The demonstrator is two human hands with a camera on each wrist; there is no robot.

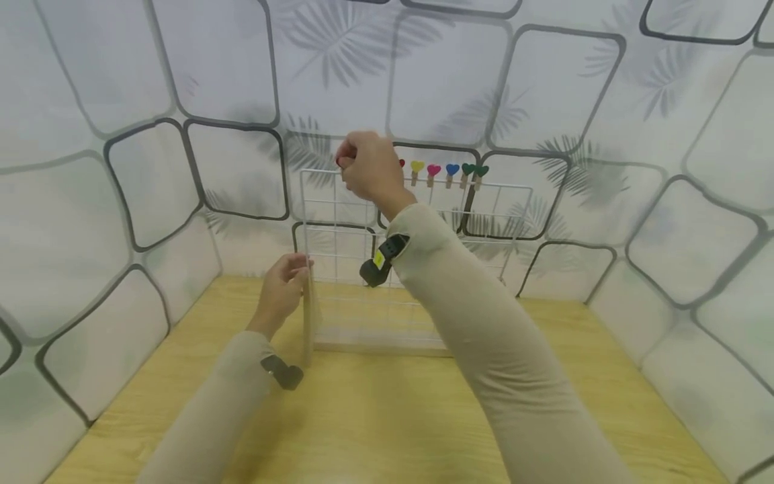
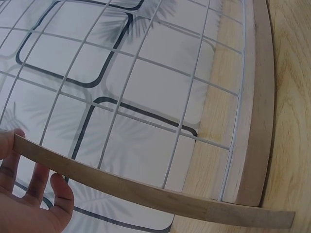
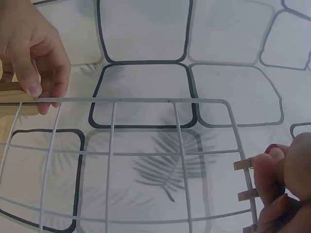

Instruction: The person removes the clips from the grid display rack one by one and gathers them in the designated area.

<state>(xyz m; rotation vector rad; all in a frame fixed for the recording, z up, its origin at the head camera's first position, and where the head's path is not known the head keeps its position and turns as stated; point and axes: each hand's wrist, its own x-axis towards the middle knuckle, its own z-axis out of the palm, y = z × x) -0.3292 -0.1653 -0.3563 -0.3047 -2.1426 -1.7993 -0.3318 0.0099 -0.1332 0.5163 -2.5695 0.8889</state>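
Note:
A white wire grid rack (image 1: 351,255) stands upright in a wooden base (image 1: 381,346). My left hand (image 1: 281,289) holds the upper end of its left wooden post (image 2: 121,187), with thumb and fingertips on the wood. At the rack's top left corner my right hand (image 1: 369,168) pinches a small wooden clothespin (image 3: 245,164) with a red heart; the clothespin sits at the top wire. Further along that wire, to the right of the hand, several heart clothespins are clipped, among them a yellow one (image 1: 417,167), a pink one (image 1: 433,171) and a blue one (image 1: 452,171).
The rack stands on a light wood-grain table (image 1: 375,417). Behind it and at both sides hangs a pale covering (image 1: 459,81) with dark rounded outlines and grey leaves. Two dark green heart clothespins (image 1: 481,172) end the row at the right.

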